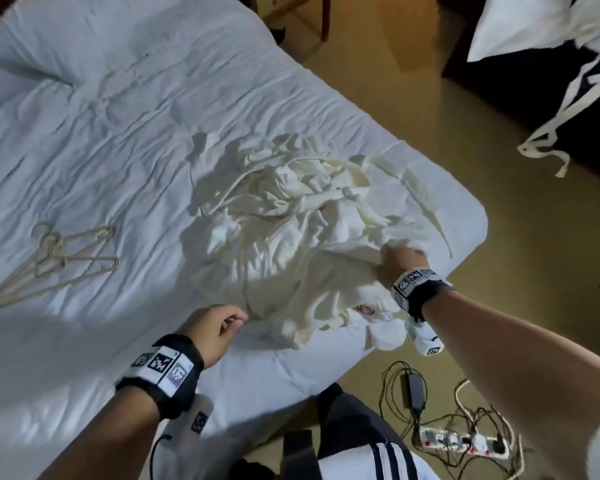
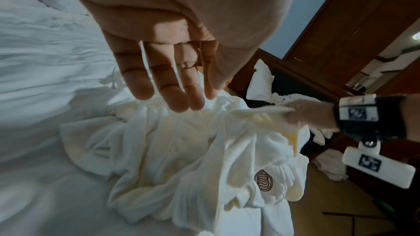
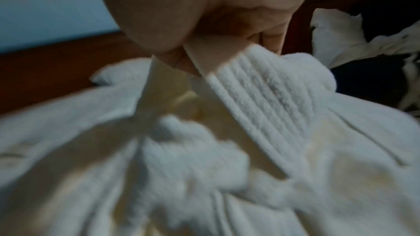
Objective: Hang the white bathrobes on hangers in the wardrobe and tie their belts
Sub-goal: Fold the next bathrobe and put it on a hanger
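A crumpled heap of white bathrobes (image 1: 291, 216) lies on the bed (image 1: 84, 133) near its right corner, with belts tangled through it. My right hand (image 1: 395, 259) grips a fold at the heap's right edge. In the right wrist view the right hand (image 3: 204, 42) pinches a ribbed band of a bathrobe (image 3: 261, 96). My left hand (image 1: 219, 323) hovers at the heap's near left edge and holds nothing. The left wrist view has the left hand (image 2: 172, 85) with relaxed, nearly straight fingers above a bathrobe (image 2: 172, 150) with a round logo (image 2: 263, 179). Several cream hangers (image 1: 59, 258) lie on the bed at the left.
Another white robe (image 1: 551, 26) lies on dark furniture at the top right, its belts (image 1: 568, 109) trailing down to the floor. A power strip with tangled cables (image 1: 458, 441) sits on the floor by the bed's near corner. A wooden chair leg (image 1: 324, 19) stands beyond the bed.
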